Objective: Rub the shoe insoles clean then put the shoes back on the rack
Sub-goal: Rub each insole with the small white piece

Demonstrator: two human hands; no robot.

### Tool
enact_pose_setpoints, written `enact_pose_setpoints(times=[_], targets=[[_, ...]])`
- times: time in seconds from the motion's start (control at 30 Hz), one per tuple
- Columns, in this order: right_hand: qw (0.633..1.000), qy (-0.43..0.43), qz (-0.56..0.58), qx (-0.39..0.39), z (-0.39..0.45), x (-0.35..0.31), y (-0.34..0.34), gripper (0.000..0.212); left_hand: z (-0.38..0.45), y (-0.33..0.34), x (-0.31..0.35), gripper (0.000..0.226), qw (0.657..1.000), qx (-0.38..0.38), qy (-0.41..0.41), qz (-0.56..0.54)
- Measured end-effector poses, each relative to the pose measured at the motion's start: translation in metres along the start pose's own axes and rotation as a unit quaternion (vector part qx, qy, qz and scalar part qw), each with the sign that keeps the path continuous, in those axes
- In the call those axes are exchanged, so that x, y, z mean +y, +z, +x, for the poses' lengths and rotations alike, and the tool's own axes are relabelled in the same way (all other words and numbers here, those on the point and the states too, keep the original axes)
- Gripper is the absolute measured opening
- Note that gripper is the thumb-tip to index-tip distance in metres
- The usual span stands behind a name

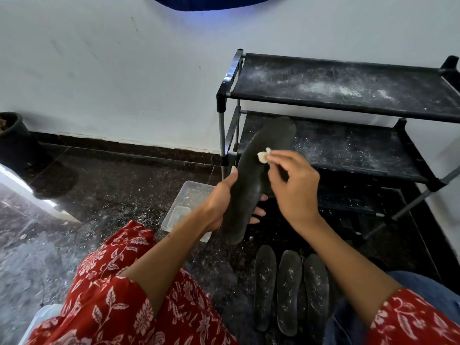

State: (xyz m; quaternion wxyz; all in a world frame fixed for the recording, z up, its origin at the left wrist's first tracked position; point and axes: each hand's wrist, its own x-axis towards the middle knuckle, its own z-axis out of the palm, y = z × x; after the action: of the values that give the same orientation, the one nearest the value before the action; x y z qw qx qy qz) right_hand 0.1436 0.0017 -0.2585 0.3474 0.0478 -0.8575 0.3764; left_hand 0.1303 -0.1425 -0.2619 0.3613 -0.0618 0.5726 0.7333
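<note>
While seated low over the floor (129, 185), wore red floral sleeves (129, 307) nearest the lens, blue fabric at lower right. Just past them, three dark insoles (290, 290) lay side by side on the floor, toes pointing away, speckled with white dust. Beyond those, left hand (221, 200) gripped a fourth insole (251, 185) around its lower half, thumb on the near face, fingertips showing past the right edge; insole held tilted, heel end low, toe end up and overlapping the rack's middle shelf in view. Right hand (293, 185) pinched a small whitish wad (263, 155) between thumb and fingertips, pressed against the insole's upper face, right of centre. Other fingers curled loosely. Left of the held insole, behind the left forearm, sat a clear plastic tub (189, 202) on the floor, a paler lump inside; contents not identifiable. Further back, black shoe rack (348, 100) stood against the white wall (124, 83), top and middle fabric shelves streaked with white powder, lower tier dark and hard to read. Floor between strewn with pale grit. Far left, dark pot (15, 140) by the skirting. No shoes discernible on the rack shelves visible.
</note>
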Motion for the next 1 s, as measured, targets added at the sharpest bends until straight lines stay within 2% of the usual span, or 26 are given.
enact_pose_setpoints(times=[0.1, 0.2, 0.33, 0.47, 0.57, 0.67, 0.7, 0.73, 0.8, 0.9, 0.93, 1.0], targets=[[0.999, 0.014, -0.044, -0.021, 0.002, 0.007, 0.0, 0.02, 0.004, -0.003, -0.003, 0.08, 1.0, -0.008, -0.011, 0.02], [0.995, -0.016, -0.052, -0.089, -0.007, 0.001, 0.006, 0.021, 0.004, -0.004, -0.003, 0.075, 0.999, 0.014, -0.006, 0.029], [0.981, -0.037, -0.054, -0.182, -0.027, -0.017, 0.012, 0.022, 0.006, -0.007, -0.005, 0.058, 0.996, 0.07, 0.046, 0.041], [0.947, -0.021, -0.044, -0.319, -0.05, -0.036, 0.018, 0.019, 0.006, -0.012, 0.0, 0.07, 0.996, 0.07, 0.054, -0.027], [0.896, -0.017, -0.04, -0.442, -0.058, -0.042, 0.02, 0.013, 0.007, -0.016, 0.0, 0.082, 0.996, 0.062, 0.036, -0.05], [0.794, 0.025, -0.087, -0.601, -0.05, -0.038, 0.014, 0.01, 0.009, -0.017, 0.0, 0.085, 0.997, 0.044, 0.03, -0.05], [0.774, 0.049, -0.101, -0.623, -0.045, -0.034, 0.011, 0.009, 0.009, -0.017, 0.0, 0.085, 0.997, 0.044, 0.03, -0.052], [0.772, 0.072, -0.107, -0.623, -0.039, -0.029, 0.008, 0.008, 0.01, -0.017, 0.0, 0.084, 0.997, 0.046, 0.03, -0.052], [0.808, 0.116, -0.085, -0.571, -0.024, -0.02, -0.001, 0.001, 0.01, -0.017, 0.0, 0.082, 0.997, 0.047, 0.03, -0.051], [0.916, 0.148, 0.009, -0.372, -0.015, -0.012, -0.005, 0.008, 0.008, -0.012, 0.0, 0.07, 0.995, 0.073, 0.056, -0.046], [0.939, 0.146, 0.048, -0.307, -0.016, -0.013, -0.004, 0.008, 0.008, -0.01, -0.001, 0.064, 0.993, 0.086, 0.064, -0.045], [0.954, 0.121, 0.091, -0.259, -0.023, -0.018, 0.001, 0.01, 0.011, -0.008, -0.002, 0.06, 0.991, 0.096, 0.07, -0.058]])
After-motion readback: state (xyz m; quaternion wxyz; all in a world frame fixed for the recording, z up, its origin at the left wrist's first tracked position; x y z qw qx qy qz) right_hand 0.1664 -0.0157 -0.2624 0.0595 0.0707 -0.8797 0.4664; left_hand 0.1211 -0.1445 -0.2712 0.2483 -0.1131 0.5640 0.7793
